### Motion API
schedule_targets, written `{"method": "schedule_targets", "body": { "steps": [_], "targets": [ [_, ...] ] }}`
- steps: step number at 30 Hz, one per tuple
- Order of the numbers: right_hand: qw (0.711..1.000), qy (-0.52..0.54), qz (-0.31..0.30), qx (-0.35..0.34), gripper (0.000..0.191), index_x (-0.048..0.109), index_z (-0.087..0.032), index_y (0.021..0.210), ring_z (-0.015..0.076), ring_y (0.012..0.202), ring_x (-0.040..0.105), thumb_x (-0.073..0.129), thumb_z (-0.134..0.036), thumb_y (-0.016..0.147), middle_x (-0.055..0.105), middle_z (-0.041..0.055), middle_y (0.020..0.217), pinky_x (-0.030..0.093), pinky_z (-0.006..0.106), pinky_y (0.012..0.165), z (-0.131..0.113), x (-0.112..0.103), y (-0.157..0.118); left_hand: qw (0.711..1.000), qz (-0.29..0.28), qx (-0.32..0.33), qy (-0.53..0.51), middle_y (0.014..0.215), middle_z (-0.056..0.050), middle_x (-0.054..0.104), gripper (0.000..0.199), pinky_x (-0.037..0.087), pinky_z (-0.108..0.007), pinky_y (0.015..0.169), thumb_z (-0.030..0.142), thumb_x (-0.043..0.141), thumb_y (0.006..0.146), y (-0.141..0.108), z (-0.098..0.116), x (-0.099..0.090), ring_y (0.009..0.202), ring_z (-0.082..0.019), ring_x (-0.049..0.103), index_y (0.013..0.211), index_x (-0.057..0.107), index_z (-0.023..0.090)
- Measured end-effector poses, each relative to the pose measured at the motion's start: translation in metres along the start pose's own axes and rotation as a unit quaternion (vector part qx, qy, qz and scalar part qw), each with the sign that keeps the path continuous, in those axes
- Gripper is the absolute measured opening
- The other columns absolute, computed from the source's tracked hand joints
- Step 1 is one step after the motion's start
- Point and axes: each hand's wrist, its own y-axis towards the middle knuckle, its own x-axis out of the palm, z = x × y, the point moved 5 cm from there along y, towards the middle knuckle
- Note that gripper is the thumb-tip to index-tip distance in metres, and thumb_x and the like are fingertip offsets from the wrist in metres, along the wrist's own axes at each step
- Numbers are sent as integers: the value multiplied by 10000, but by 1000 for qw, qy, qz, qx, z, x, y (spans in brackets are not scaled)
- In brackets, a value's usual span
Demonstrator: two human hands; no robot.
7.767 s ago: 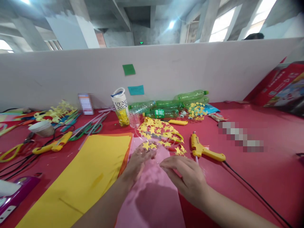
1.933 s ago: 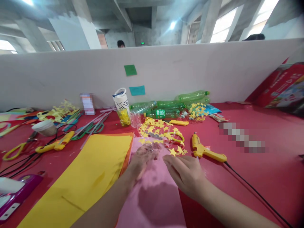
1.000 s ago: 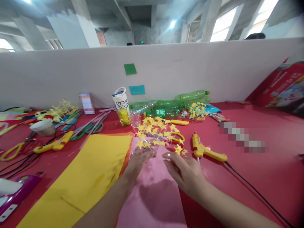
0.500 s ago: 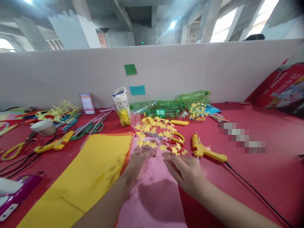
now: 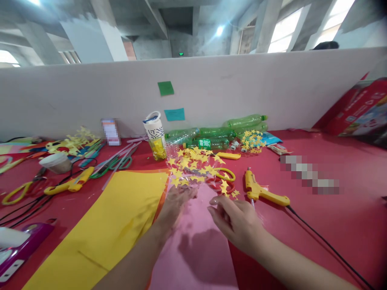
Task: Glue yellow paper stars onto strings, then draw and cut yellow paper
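My left hand [image 5: 180, 198] is closed around the lower end of a clear plastic piece covered with yellow paper stars [image 5: 193, 163]; its fingers are partly hidden behind the stars. To the right, my right hand [image 5: 237, 213] hovers over the edge of a pink sheet [image 5: 199, 249]. Its thumb and index finger are bent and slightly apart, with nothing visible between them. Behind the stars, scissors with yellow and red handles [image 5: 227, 175] lie partly covered. A few loose stars [image 5: 224, 187] are beside those handles.
A yellow glue gun [image 5: 266, 195] with a black cord lies right. Yellow sheets [image 5: 121, 209] lie left. Green bottles [image 5: 217, 133], a white-and-yellow cup [image 5: 155, 139] and another star-covered piece [image 5: 253, 141] stand along the partition [image 5: 90, 96]. A second glue gun [image 5: 72, 183] and a purple power strip [image 5: 27, 245] are left.
The star-covered piece has turned and shifted slightly left in my left hand. My right hand has drawn back a little from the stars, its index finger now more bent.
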Motion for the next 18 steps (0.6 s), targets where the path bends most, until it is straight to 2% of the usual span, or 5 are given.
{"method": "schedule_targets", "body": {
  "steps": [6, 12, 15, 18],
  "targets": [
    [1000, 18, 9, 15, 97, 556, -175, 944, 62, 408, 468, 546, -253, 886, 551, -64, 545, 368, 184, 446, 1, -1, 0, 999, -1, 8, 51, 745, -37, 658, 267, 442, -293, 738, 374, 787, 606, 1, -3, -4, 731, -160, 580, 703, 680, 149],
    [1000, 0, 21, 10, 121, 531, -174, 818, 58, 379, 445, 571, -284, 851, 523, -69, 514, 338, 196, 418, -2, -4, 1, 999, 27, -14, 16, 707, -16, 656, 261, 436, -276, 704, 335, 810, 558, 0, -4, -4, 684, -145, 588, 670, 644, 168],
    [1000, -13, 23, -12, 155, 503, -188, 710, 66, 381, 408, 544, -237, 851, 461, -73, 475, 291, 220, 415, -7, -7, 1, 999, 34, -4, -11, 700, -8, 654, 251, 432, -267, 713, 323, 807, 561, -1, -2, -3, 684, -134, 582, 665, 638, 170],
    [999, 2, 20, -43, 80, 541, -181, 776, 69, 396, 409, 523, -165, 852, 472, -71, 493, 291, 232, 434, -12, -9, 0, 1000, 21, -9, -6, 673, 5, 630, 222, 419, -243, 676, 295, 798, 585, 0, -2, -2, 654, -114, 558, 647, 632, 161]
  ]
}}
